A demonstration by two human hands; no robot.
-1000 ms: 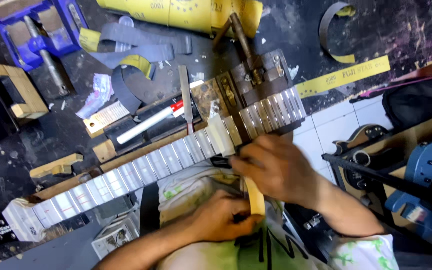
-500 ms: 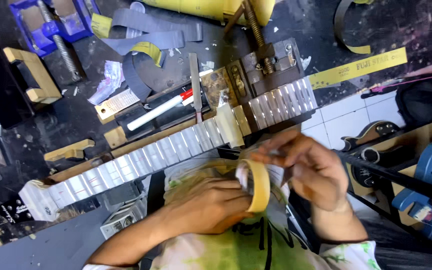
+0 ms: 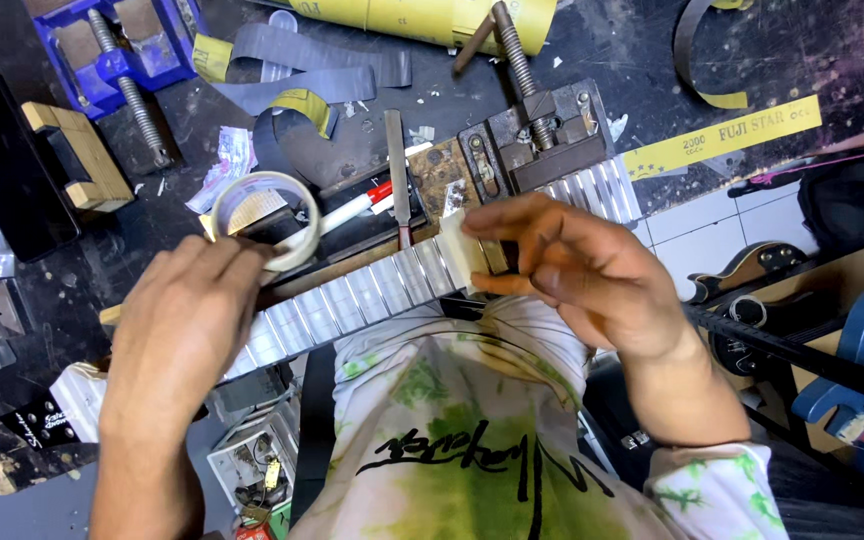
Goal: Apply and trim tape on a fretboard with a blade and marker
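While the right hand [image 3: 582, 270] pinches a short strip of pale tape [image 3: 464, 252] between thumb and fingertips, pressing it over the guitar neck [image 3: 372, 292], the left hand [image 3: 187, 320] has closed its fingertips on the tape roll [image 3: 267, 215] and holds it up just above the neck, toward the bench's [image 3: 152, 210] left half. Most of the fretboard is already masked in pale bands, and the neck runs aslant across the bench's near edge, its far end clamped in the dark vise [image 3: 537, 140]. To do this well, I judge the strip should be laid square between two frets, rubbed flat from the middle outward, with its ends wrapped snug over the neck's sides. Behind the neck lie a flat file [image 3: 395, 160] and a red-capped marker [image 3: 357, 205]; a blue clamp [image 3: 117, 50] sits at the far left corner.
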